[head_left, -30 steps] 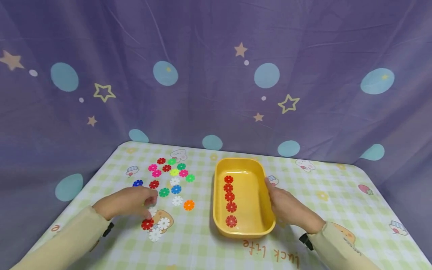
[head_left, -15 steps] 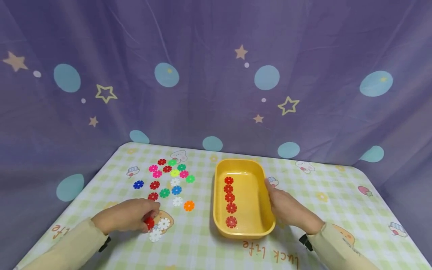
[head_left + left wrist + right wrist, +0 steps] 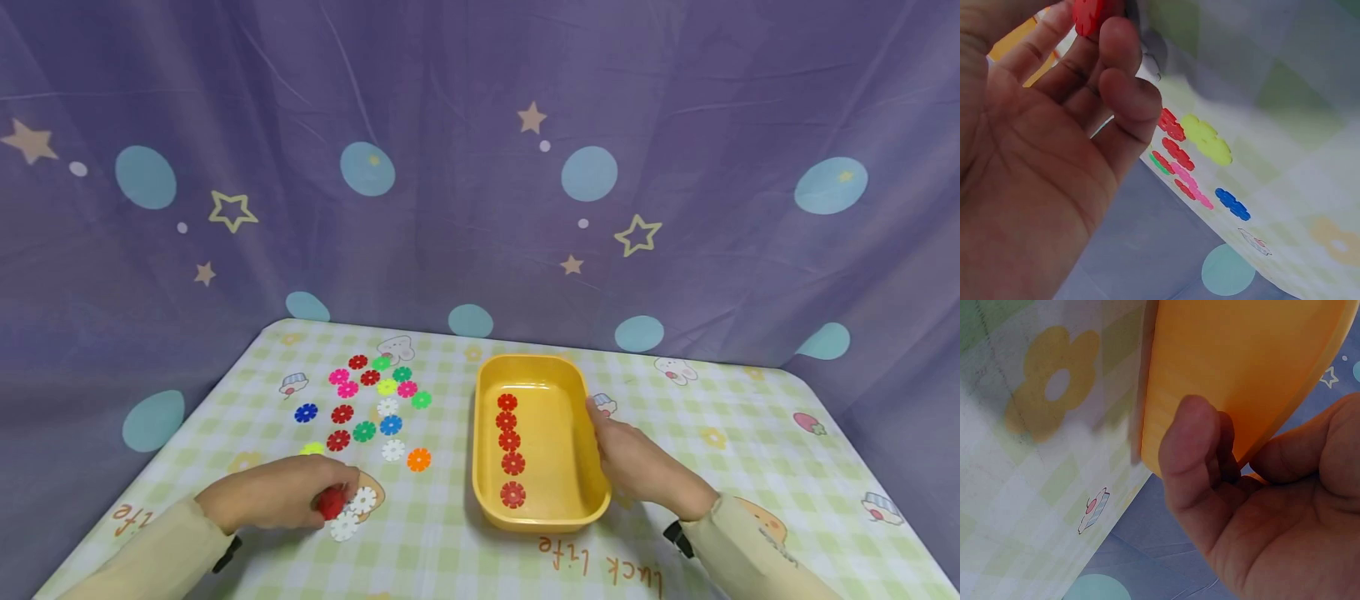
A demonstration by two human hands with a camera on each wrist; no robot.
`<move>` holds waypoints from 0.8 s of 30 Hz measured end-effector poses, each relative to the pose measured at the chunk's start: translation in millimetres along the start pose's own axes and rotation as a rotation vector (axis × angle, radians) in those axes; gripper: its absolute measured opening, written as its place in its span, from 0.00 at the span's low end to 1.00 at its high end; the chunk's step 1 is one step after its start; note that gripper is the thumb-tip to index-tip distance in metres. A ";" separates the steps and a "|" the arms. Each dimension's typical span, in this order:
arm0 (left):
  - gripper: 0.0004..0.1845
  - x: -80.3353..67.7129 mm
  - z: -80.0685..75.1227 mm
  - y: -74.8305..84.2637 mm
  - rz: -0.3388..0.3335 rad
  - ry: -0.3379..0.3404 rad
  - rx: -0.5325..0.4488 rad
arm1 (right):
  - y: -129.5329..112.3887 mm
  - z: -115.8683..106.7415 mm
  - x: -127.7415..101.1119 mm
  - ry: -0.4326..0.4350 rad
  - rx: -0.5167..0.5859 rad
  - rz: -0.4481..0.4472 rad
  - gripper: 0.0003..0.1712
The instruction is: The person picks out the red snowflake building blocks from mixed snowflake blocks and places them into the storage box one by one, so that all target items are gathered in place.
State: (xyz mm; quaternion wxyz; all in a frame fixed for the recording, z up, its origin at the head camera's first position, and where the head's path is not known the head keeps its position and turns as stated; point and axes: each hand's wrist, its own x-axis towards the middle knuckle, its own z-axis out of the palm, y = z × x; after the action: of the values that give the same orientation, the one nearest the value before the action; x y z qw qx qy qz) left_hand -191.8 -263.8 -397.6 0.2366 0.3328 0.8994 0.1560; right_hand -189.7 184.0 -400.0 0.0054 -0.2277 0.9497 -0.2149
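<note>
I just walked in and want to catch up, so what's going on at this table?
A person's left hand is pinching a red disc beside some white discs. Their right hand holds the right side of a yellow tray. Five red discs lie in a line inside it, toward the left. Left of the tray, loose discs in mixed colours, several of them red, are spread on the checked cloth.

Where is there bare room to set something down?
Inside the yellow tray, it's bare between the red discs and the right wall. On the tablecloth, there's room between the orange disc and the tray, and right of the right hand. It's crowded at the white discs beside the left hand and in the multicoloured discs beyond.
</note>
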 end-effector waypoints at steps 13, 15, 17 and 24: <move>0.21 -5.4 -0.6 -1.9 0.043 -0.004 -0.002 | -0.5 -0.4 -0.9 0.002 0.001 -0.002 0.31; 0.21 -6.1 0.0 -2.3 0.057 -0.003 0.000 | -0.7 -0.5 -1.1 0.006 0.000 -0.002 0.30; 0.21 -6.5 0.7 -2.4 0.067 0.001 -0.001 | -0.9 -0.4 -1.1 0.010 -0.002 -0.003 0.30; 0.23 -8.0 1.8 -1.6 0.074 -0.003 -0.015 | -0.1 0.5 -1.0 0.007 0.002 -0.002 0.30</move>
State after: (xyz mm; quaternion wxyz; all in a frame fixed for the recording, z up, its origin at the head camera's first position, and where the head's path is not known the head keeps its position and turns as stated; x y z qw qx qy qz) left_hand -186.3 -270.1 -397.2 0.2344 0.3644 0.8849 0.1710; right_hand -188.6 184.2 -400.6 0.0020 -0.2277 0.9493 -0.2169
